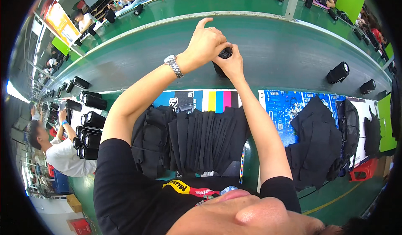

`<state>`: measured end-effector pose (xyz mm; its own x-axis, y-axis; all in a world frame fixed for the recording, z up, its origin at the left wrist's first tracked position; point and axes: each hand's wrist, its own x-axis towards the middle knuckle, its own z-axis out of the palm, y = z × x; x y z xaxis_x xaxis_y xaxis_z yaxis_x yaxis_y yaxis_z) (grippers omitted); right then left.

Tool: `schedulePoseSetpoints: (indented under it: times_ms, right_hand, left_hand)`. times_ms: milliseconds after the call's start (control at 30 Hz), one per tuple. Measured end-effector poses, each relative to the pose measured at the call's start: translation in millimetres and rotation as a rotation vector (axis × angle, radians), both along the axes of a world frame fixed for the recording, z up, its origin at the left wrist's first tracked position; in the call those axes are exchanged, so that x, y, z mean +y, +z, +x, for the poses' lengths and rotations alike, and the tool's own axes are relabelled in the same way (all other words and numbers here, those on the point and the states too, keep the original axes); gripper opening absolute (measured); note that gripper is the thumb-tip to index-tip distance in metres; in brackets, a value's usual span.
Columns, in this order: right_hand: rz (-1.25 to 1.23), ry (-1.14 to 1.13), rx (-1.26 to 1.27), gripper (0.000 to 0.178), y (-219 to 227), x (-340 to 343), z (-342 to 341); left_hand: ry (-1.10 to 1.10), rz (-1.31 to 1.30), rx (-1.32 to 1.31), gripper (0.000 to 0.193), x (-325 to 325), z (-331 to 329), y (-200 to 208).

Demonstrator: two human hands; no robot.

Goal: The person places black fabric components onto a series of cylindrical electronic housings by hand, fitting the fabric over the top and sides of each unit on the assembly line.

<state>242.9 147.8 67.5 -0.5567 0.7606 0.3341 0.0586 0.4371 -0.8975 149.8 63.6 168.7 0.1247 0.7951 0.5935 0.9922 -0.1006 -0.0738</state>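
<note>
Both hands are raised over the green belt, closed around a small black cylinder that sits between them, held in the air above the belt and just beyond the near edge of the bench. The left hand wraps over the top of it with the fingers curled and the forefinger lifted free, pointing upward; a metal watch sits on that wrist. The right hand comes up from below, its fingertips pinched against the cylinder's upper end, and most of the body is hidden behind the two hands. Judging by the look of the matching pieces lying on the belt to the right and stacked in a group at the left, it seems a rigid, fairly light part with a smooth, probably somewhat slippery shell, so a wrap around the barrel would hold it more surely than a pinch at the ends; the end face may be the delicate part. On the bench below lies a row of folded black cloth pouches, soft and limp, with a looser heap of them to the right on blue printed sheets. Another person in a white shirt works at the left.
</note>
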Motion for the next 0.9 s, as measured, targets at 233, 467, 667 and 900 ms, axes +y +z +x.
schedulePoseSetpoints:
  times_ms: [233,467,667,900]
  right_hand:
    - [-0.095,-0.047,-0.076,0.074,2,1,-5]
    - [-0.157,0.340,0.049,0.096,-26,32,52]
    - [-0.637,0.180,0.314,0.093,5,65,43]
    - [-0.646,0.038,0.471,0.059,-37,96,-18]
  left_hand:
    - [0.181,-0.114,-0.206,0.026,3,-6,-2]
    - [-0.003,-0.048,-1.029,0.028,-6,1,0]
    - [-0.107,0.143,-1.956,0.048,35,-38,-53]
    - [-0.373,0.154,-2.156,0.061,81,15,-114]
